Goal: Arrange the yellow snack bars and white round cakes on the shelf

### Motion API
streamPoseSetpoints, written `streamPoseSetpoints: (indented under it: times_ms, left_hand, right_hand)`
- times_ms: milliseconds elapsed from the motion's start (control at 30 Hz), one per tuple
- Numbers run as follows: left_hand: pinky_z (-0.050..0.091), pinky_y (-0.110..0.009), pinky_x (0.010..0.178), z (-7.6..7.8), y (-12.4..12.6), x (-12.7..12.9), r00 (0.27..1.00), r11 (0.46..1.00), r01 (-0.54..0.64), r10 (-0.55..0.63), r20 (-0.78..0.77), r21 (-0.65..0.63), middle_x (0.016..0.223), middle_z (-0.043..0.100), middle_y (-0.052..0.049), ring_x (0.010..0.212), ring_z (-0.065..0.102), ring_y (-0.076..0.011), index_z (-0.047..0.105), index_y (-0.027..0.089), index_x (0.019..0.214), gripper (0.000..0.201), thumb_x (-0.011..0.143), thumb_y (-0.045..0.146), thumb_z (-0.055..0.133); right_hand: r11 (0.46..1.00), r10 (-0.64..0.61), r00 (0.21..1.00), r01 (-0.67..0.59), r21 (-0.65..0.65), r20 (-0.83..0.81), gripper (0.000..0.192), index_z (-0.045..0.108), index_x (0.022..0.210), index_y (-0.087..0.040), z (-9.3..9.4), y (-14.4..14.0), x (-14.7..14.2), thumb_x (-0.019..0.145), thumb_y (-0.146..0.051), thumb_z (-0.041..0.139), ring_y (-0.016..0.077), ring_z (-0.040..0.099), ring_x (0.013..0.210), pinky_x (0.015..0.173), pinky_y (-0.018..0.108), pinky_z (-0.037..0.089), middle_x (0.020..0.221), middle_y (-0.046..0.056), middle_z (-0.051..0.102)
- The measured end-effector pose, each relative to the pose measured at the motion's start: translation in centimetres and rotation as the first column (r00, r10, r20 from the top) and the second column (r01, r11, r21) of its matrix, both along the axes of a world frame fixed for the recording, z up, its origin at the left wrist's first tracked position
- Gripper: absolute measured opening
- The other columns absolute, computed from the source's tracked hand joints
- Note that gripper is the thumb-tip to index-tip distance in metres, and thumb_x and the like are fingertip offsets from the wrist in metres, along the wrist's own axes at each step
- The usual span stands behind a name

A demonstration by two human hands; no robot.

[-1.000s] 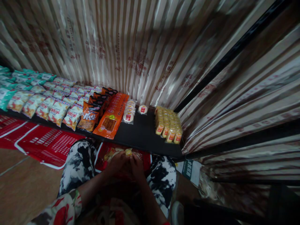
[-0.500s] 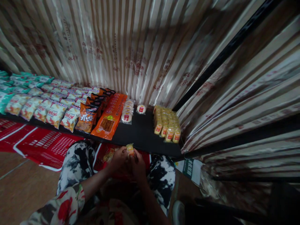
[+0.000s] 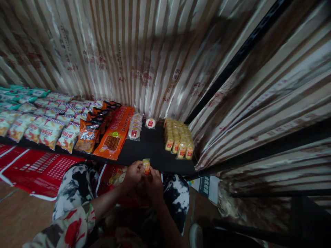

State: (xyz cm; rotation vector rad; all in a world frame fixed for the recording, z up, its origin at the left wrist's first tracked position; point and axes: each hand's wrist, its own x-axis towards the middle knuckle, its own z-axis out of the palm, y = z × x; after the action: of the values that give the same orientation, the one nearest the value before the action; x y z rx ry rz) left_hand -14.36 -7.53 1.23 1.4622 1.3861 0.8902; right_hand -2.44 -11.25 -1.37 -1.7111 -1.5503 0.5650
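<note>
a small yellow packet [image 3: 146, 166] stands upright between the fingers of the left hand [image 3: 133, 174] and the right hand [image 3: 155, 183], pinched from both sides, with its orange-red label towards the person. it is held up over a red basket [image 3: 102, 179] between the person's knees, near the front edge of a black shelf [image 3: 152, 156]. inside the basket, left of the hands, lie some pale and yellowish wrapped packets [image 3: 117, 176]; the hands and forearms cover much of the rest, so its contents there cannot be told. another red basket [image 3: 49, 167] with white edging sits below the shelf at the left. on the shelf's right end stands a close block of yellow packets [image 3: 179, 139], beside a slanting black post [image 3: 219, 84]. leftward come one round white packet [image 3: 150, 123], a row of round white packets [image 3: 134, 126], a flat orange bag [image 3: 112, 137], orange-and-black bags [image 3: 88, 134], white bags [image 3: 51, 132] and green bags [image 3: 24, 98]. a striped sheet [image 3: 111, 44] hangs behind them all.
</note>
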Motion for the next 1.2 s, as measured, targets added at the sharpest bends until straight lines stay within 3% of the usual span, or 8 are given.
streamPoseSetpoints:
  times_ms: [167,333,500,700,933,1033,1200]
  left_hand:
    - [0.044,-0.026,0.077,0.0,0.8,1.2,0.992,1.000,-0.002,0.004,-0.124,0.015,0.086,0.062,-0.004,0.081,0.057,-0.0154,0.061,0.017,0.092,0.022,0.081,0.027,0.046]
    - [0.044,-0.023,0.075,-0.2,1.4,2.2,0.990,1.000,0.016,-0.012,-0.142,0.027,0.086,0.063,-0.002,0.078,0.058,-0.0133,0.060,0.018,0.095,0.021,0.082,0.026,0.046]
    - [0.044,-0.023,0.070,0.8,1.8,3.1,0.993,0.999,0.030,-0.033,-0.110,-0.031,0.086,0.064,-0.001,0.071,0.058,-0.0120,0.058,0.018,0.102,0.025,0.082,0.028,0.046]
    - [0.045,-0.023,0.071,1.8,2.4,4.7,0.996,0.998,0.032,-0.035,-0.079,-0.045,0.085,0.065,-0.002,0.073,0.059,-0.0121,0.058,0.017,0.095,0.019,0.080,0.023,0.047]
    - [0.047,-0.024,0.081,1.9,3.3,7.0,0.996,0.997,0.055,-0.051,-0.077,0.049,0.094,0.059,-0.004,0.084,0.059,-0.0123,0.060,0.017,0.094,0.024,0.075,0.010,0.046]
    - [0.048,-0.022,0.080,1.6,3.7,8.0,0.997,0.997,0.075,-0.074,-0.023,0.030,0.094,0.058,-0.003,0.086,0.059,-0.0114,0.059,0.017,0.100,0.032,0.073,0.006,0.045]
    - [0.051,-0.022,0.077,0.8,4.3,9.4,0.992,0.996,0.086,-0.089,0.088,0.037,0.096,0.058,-0.003,0.086,0.059,-0.0114,0.059,0.018,0.101,0.029,0.076,0.010,0.046]
  right_hand:
    - [0.999,-0.029,0.999,0.029,0.028,0.017,0.042,0.059,0.115,-0.019,0.2,0.4,0.9,0.080,-0.043,0.054,0.0216,0.057,0.097,0.086,0.032,0.045,0.102,0.009,0.060]
    - [0.998,-0.058,0.997,0.057,0.019,0.042,0.043,0.059,0.113,-0.018,0.2,0.9,1.5,0.079,-0.046,0.054,0.0219,0.057,0.093,0.084,0.033,0.046,0.098,0.009,0.060]
    - [0.994,-0.107,0.993,0.105,0.033,0.054,0.040,0.061,0.106,-0.017,0.2,1.5,2.1,0.081,-0.046,0.049,0.0218,0.058,0.092,0.083,0.032,0.046,0.097,0.010,0.061]
    - [0.980,-0.189,0.981,0.186,0.070,0.037,0.049,0.056,0.114,-0.015,0.2,2.2,3.5,0.081,-0.050,0.049,0.0229,0.058,0.091,0.082,0.034,0.046,0.099,0.011,0.061]
    - [0.963,-0.250,0.967,0.253,0.090,-0.043,0.043,0.054,0.110,-0.017,0.8,3.7,5.5,0.080,-0.048,0.050,0.0215,0.057,0.086,0.071,0.033,0.050,0.097,0.011,0.058]
    - [0.948,-0.284,0.956,0.291,0.130,-0.071,0.040,0.055,0.106,-0.017,0.4,4.5,6.2,0.079,-0.047,0.050,0.0207,0.057,0.083,0.068,0.032,0.051,0.095,0.010,0.057]
    - [0.929,-0.332,0.935,0.347,0.130,-0.126,0.043,0.054,0.109,-0.014,-0.5,5.6,7.1,0.078,-0.043,0.050,0.0211,0.059,0.083,0.069,0.033,0.052,0.100,0.014,0.056]
